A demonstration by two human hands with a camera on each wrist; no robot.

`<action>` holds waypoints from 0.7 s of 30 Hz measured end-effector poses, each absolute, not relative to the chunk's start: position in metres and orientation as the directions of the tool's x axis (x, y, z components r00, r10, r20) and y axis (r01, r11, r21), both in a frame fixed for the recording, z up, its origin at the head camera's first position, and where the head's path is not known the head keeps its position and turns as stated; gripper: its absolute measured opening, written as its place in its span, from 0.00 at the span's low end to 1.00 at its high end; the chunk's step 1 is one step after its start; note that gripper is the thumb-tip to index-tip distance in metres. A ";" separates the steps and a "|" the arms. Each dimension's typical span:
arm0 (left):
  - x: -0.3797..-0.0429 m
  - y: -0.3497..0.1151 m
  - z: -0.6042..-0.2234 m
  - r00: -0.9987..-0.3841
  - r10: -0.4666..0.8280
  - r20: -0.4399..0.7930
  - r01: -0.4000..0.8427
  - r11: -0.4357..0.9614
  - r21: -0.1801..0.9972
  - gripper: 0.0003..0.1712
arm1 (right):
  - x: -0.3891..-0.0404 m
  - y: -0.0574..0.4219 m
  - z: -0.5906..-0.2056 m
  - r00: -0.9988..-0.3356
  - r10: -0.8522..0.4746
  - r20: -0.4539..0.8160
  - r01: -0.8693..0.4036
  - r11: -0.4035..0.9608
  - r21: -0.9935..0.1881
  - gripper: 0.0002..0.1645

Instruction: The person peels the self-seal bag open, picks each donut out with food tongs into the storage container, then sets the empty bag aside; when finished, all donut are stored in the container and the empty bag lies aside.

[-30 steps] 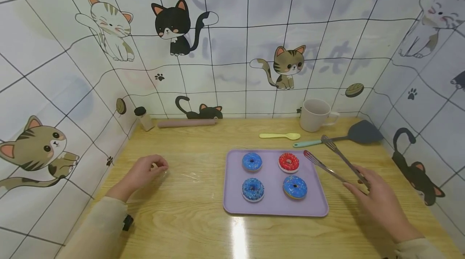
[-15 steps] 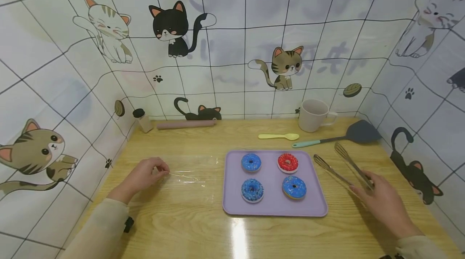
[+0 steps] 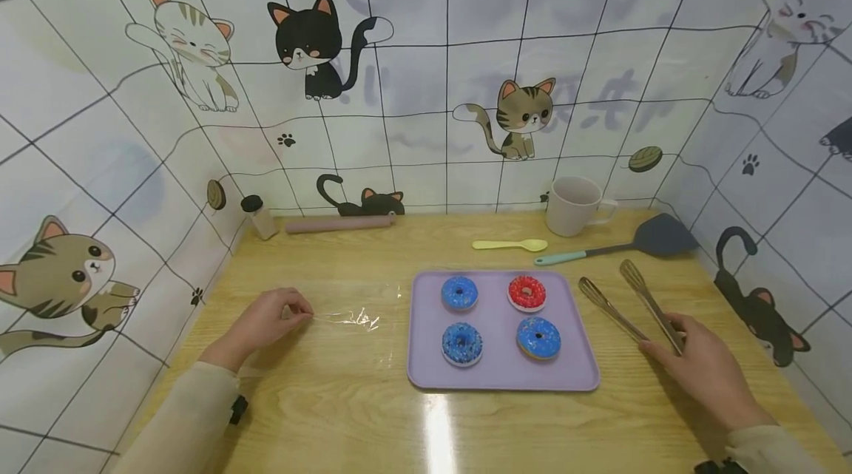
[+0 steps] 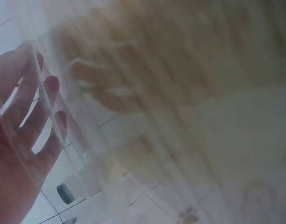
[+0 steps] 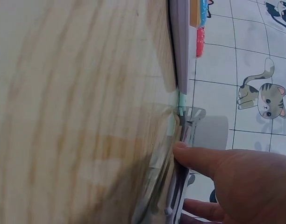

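Note:
Thumb and forefinger of my left hand (image 3: 274, 322) pinch the edge of a thin clear plastic film (image 3: 356, 319) on the table. The film fills much of the left wrist view, showing the fingers through it. At the right, my right hand (image 3: 699, 370) grips metal tongs (image 3: 655, 307), whose two arms stand apart just beyond the tray, with nothing between the tips. The lilac tray (image 3: 499, 378) holds several doughnuts: a red one (image 3: 527, 293), a plain blue one (image 3: 459, 293), a speckled blue one (image 3: 462, 344) and another blue one (image 3: 538, 339).
Behind the tray lie a yellow spoon (image 3: 509, 245) and a spatula (image 3: 665, 235) with a mint handle. A pale mug (image 3: 574, 205) stands at the back right. A rolling pin (image 3: 339, 224) and a black-capped shaker (image 3: 259, 217) are at the back left, along the cat-patterned wall.
The tongs have moved right, away from the tray's edge, with the right hand. Beside the left hand, the clear film shows more wrinkles and glints; that hand has barely moved.

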State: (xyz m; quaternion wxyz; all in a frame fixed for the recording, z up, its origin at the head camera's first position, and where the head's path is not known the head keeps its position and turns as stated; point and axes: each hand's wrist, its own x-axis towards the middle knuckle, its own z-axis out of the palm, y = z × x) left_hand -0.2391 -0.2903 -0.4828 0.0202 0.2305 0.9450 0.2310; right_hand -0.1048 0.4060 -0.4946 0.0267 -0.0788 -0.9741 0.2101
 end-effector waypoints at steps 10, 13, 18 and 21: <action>-0.249 -0.280 -0.479 -0.895 0.442 0.061 0.402 0.741 0.537 0.06 | -0.104 0.410 -0.497 -0.984 0.133 0.118 0.078 0.918 -0.389 0.57; -0.248 -0.276 -0.476 -0.901 0.433 0.033 0.374 0.734 0.567 0.12 | -0.108 0.404 -0.500 -0.974 0.088 0.209 0.002 0.924 -0.382 0.52; -0.244 -0.273 -0.473 -0.907 0.417 0.049 0.365 0.724 0.586 0.27 | -0.124 0.387 -0.496 -0.947 -0.003 0.320 -0.140 0.903 -0.406 0.48; -0.242 -0.270 -0.470 -0.911 0.400 0.098 0.382 0.732 0.564 0.33 | -0.135 0.376 -0.491 -0.938 -0.053 0.342 -0.203 0.884 -0.422 0.50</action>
